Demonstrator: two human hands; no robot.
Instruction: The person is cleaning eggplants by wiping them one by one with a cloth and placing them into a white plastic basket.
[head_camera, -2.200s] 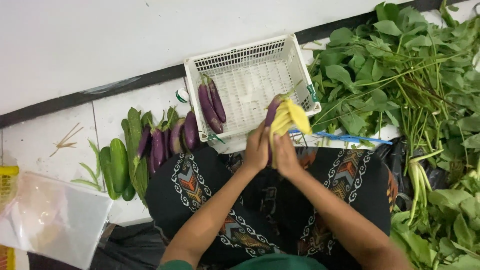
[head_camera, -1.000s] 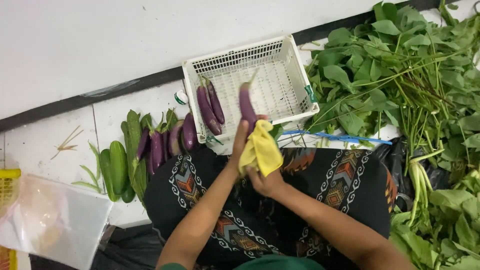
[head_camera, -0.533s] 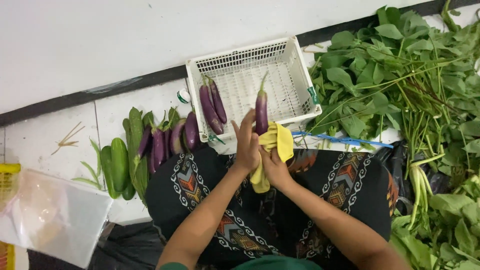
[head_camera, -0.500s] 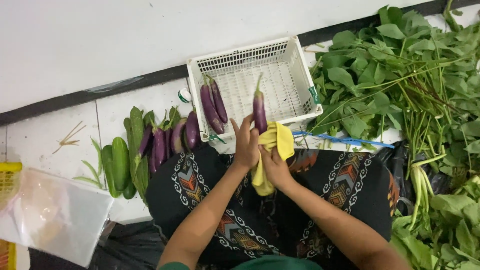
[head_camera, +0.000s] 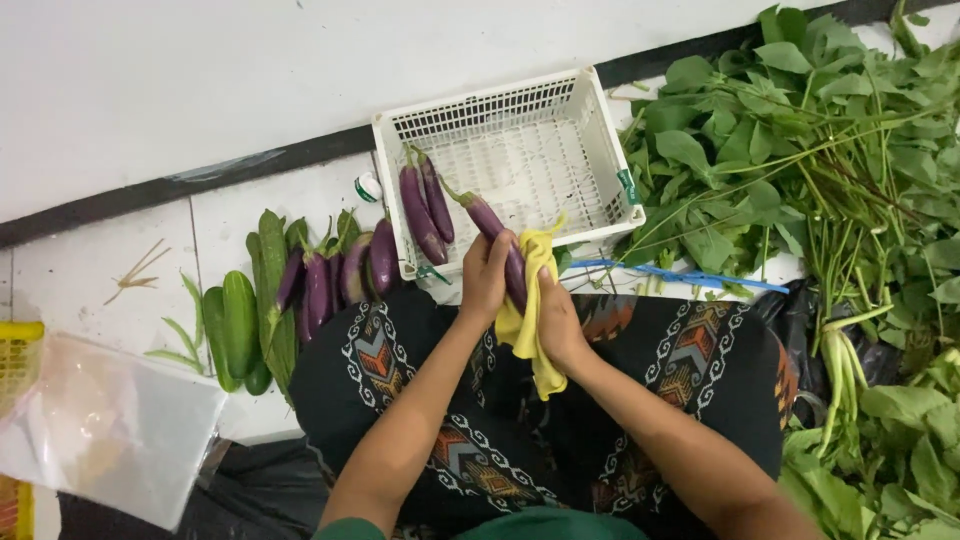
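Observation:
My left hand (head_camera: 485, 283) grips a long purple eggplant (head_camera: 490, 225) whose stem end points up-left over the white basket (head_camera: 610, 165). My right hand (head_camera: 558, 322) holds a yellow cloth (head_camera: 533, 330) wrapped around the eggplant's lower part. Two more purple eggplants (head_camera: 425, 205) lie inside the basket at its left side. Both hands meet above my lap, just in front of the basket's near rim.
A row of eggplants (head_camera: 340, 280) and green cucumbers (head_camera: 240, 320) lies on the white tiles to the left. A big heap of leafy greens (head_camera: 820, 150) fills the right side. A clear plastic bag (head_camera: 100, 430) and a yellow crate (head_camera: 15, 350) sit at lower left.
The eggplant was upright over the basket; now it tilts up-left and sits lower in the cloth. My hands shifted slightly, the cloth wrapping more of the eggplant.

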